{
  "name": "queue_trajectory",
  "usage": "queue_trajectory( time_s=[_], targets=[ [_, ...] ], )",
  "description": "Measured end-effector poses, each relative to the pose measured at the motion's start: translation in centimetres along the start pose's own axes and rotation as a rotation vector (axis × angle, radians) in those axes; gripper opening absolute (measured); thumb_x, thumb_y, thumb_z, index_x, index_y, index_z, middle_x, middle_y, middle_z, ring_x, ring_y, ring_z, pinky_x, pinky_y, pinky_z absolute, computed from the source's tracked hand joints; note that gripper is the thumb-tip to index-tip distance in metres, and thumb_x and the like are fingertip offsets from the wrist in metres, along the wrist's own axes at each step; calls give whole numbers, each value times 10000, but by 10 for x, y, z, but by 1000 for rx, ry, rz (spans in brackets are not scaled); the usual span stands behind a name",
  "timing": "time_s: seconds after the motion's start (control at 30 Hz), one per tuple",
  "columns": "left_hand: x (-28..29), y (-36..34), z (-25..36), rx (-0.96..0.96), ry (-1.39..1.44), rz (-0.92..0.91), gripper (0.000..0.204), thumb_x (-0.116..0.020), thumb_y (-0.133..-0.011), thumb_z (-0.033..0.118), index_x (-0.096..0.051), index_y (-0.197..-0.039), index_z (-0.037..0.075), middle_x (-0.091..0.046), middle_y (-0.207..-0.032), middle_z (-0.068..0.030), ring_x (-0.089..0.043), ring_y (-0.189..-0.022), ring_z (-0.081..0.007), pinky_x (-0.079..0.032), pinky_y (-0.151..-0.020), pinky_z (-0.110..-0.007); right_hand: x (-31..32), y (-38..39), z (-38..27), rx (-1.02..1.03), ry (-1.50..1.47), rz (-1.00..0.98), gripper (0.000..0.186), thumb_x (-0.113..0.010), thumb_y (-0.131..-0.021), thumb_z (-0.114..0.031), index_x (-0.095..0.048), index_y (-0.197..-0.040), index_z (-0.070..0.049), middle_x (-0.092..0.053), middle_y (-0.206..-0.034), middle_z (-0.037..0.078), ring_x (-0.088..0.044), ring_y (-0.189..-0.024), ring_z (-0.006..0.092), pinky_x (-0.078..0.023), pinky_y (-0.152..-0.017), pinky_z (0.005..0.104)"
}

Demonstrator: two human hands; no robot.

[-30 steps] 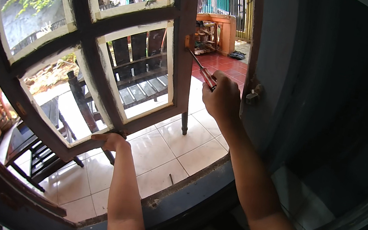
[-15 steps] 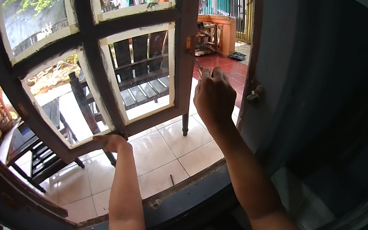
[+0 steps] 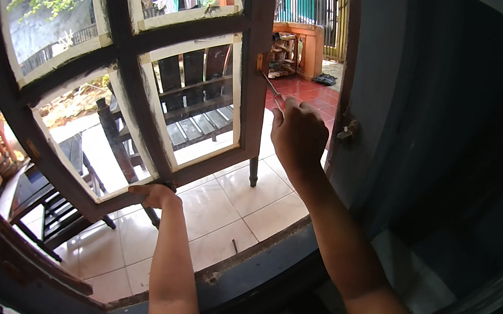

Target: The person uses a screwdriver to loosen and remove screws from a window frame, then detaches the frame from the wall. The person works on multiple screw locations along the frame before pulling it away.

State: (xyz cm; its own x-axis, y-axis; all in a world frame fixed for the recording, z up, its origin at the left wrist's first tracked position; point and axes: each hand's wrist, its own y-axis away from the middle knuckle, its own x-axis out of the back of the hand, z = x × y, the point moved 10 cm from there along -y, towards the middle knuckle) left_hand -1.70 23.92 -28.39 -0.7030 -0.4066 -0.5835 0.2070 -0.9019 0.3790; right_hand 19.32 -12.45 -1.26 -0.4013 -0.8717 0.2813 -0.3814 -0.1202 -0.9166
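A dark wooden window sash (image 3: 128,50) with several panes, edged in pale masking tape, stands swung open in front of me. My left hand (image 3: 155,195) grips its bottom rail, thumb and fingers closed round the wood. My right hand (image 3: 299,132) is closed on a screwdriver (image 3: 269,83), whose handle is mostly hidden inside the fist. Its thin metal shaft points up and left. The tip is at the sash's right stile, just below a small orange-brown recess (image 3: 259,62); whether it touches the wood I cannot tell.
Below runs a dark window sill (image 3: 267,259). Outside, a slatted wooden bench (image 3: 200,123) and a dark chair (image 3: 58,218) stand on white floor tiles (image 3: 211,200). A window latch (image 3: 349,131) hangs on the dark panel at right. A small rack (image 3: 284,55) stands farther out.
My right hand has moved slightly right and down, and more of the screwdriver's shaft shows. The sash appears slightly farther right in view. My left hand keeps its grip on the bottom rail.
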Motion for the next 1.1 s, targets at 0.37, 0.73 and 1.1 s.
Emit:
queue_trajectory(
  time_s=[0.37,0.73,1.1],
  targets=[
    [-1,1,0,5,-1,-4,1255,-281,-901,970,-93,-1601,-53,-560,-1388,-365,-707,-844,-412,-556,-549,-467,12,2,-38,321,215,32,328,-684,-897,-75,-738,-1204,28,-648,-1056,177,-676,-1027,333,-613,-761,415],
    [-1,22,9,16,44,-47,1255,-298,-915,949,-84,-1629,-62,-506,-1491,-362,-711,-1060,-455,-664,-678,-488,-29,-1,12,-46,108,-258,210,-745,-910,-120,-659,-1054,8,-697,-967,258,-737,-891,455,-628,-790,522],
    [1,-8,-4,-54,38,38,1248,-306,-933,936,-180,-1579,-124,-510,-1479,-384,-644,-1284,-482,-664,-1001,-457,-28,-21,13,-25,-8,-330,170,-647,-949,-203,-669,-1018,-49,-728,-929,237,-728,-962,447,-583,-869,557]
  ],
)
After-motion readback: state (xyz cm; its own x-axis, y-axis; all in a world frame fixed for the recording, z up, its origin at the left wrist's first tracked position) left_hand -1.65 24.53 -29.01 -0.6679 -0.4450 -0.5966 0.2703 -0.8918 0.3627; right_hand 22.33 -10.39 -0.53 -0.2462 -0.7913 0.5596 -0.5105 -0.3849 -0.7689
